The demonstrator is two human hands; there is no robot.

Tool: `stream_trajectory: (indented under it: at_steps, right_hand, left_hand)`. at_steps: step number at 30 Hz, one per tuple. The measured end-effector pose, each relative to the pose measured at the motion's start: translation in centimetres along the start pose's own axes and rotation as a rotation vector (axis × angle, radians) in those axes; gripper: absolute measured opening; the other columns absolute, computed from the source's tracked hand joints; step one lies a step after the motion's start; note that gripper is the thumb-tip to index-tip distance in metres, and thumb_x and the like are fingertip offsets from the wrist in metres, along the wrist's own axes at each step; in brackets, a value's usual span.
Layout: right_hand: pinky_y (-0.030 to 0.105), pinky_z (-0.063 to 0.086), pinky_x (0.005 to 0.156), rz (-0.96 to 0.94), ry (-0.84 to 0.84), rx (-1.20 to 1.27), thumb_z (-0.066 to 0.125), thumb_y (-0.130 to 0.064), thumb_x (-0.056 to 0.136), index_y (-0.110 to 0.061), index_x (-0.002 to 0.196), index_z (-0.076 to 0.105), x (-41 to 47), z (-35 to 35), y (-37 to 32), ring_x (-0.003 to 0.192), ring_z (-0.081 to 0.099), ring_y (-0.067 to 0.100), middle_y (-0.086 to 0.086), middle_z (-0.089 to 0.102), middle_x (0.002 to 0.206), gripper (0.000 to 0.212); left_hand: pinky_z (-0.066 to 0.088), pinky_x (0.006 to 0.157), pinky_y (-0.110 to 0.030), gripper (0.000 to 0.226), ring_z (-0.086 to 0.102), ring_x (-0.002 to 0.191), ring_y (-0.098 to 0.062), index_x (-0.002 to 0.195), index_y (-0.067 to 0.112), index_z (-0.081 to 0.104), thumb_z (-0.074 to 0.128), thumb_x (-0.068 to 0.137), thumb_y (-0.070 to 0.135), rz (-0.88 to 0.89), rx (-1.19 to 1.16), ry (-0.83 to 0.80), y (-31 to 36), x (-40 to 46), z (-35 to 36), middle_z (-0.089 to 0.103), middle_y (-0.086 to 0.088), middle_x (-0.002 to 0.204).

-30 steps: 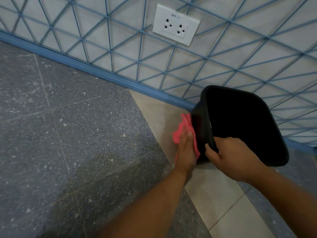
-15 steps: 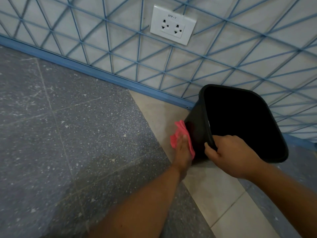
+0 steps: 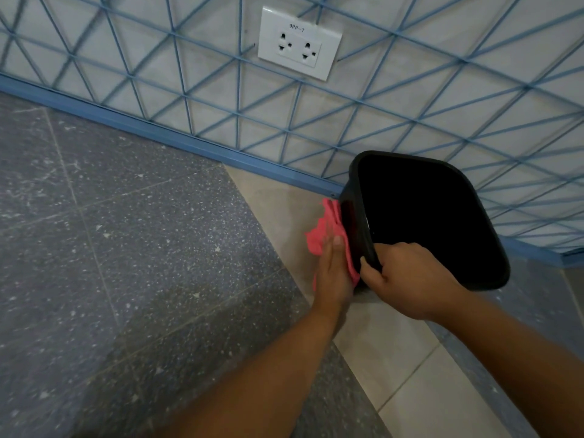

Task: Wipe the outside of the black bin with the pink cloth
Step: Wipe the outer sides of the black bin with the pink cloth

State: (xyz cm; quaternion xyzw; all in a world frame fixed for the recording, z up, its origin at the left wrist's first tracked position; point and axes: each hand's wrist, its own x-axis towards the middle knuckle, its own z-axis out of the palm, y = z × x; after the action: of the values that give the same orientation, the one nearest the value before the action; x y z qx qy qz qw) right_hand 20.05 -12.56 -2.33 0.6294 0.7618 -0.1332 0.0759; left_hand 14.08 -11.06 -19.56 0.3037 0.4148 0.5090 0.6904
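Observation:
The black bin (image 3: 354,197) stands on the floor by the wall, tilted so its dark opening faces me. My left hand (image 3: 335,273) lies flat on the pink cloth (image 3: 322,232) and presses it against the bin's left outer wall. My right hand (image 3: 407,279) grips the bin's near rim, thumb on the outside and fingers curled over the edge. The bin's lower part and its far sides are hidden from view.
A wall with a blue diamond line pattern and a blue skirting strip (image 3: 158,131) runs behind the bin. A white double socket (image 3: 298,44) sits on the wall above. The floor has grey speckled tiles (image 3: 126,248) on the left and beige tiles (image 3: 395,358) under the bin.
The pink cloth and my left hand slid down the bin's side and then back up along it. My right hand kept its grip on the rim.

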Motion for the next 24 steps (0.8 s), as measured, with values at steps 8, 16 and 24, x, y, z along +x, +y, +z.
stream_trajectory:
  at_steps: [8, 16, 24]
  right_hand:
    - [0.027, 0.028, 0.049, 0.003, 0.017, -0.019, 0.044, -0.037, 0.096, -0.027, 0.061, 0.032, 0.2, 0.1, 0.2, 0.049, 0.041, 0.011, -0.005, 0.041, 0.054, 0.038]
    - [0.026, 0.029, 0.047, -0.002, 0.021, -0.016, 0.044, -0.037, 0.096, -0.024, 0.061, 0.036, 0.1, 0.1, 0.3, 0.046, 0.042, 0.012, -0.002, 0.043, 0.053, 0.038]
    - [0.023, 0.025, 0.046, -0.014, 0.036, -0.022, 0.046, -0.036, 0.095, -0.025, 0.060, 0.034, 0.3, 0.0, 0.2, 0.046, 0.041, 0.010, -0.003, 0.042, 0.052, 0.039]
  left_hand:
    - [0.038, 0.118, -0.013, 0.049, 0.040, 0.156, -0.011, 0.166, 0.031, 0.033, 0.027, 0.118, 0.041, -0.018, -0.059, -0.025, 0.9, 1.1, -0.3, 0.044, 0.006, 0.166]
    - [0.026, 0.119, -0.014, 0.065, 0.016, 0.166, -0.009, 0.168, 0.045, 0.016, 0.033, 0.109, 0.066, -0.057, -0.020, 0.048, -0.2, 1.9, -1.3, 0.021, 0.014, 0.177]
    - [0.025, 0.127, -0.012, 0.048, 0.032, 0.159, -0.003, 0.166, 0.038, 0.022, 0.022, 0.119, 0.037, 0.015, 0.013, -0.034, -0.2, 1.4, -1.4, 0.034, 0.014, 0.172]
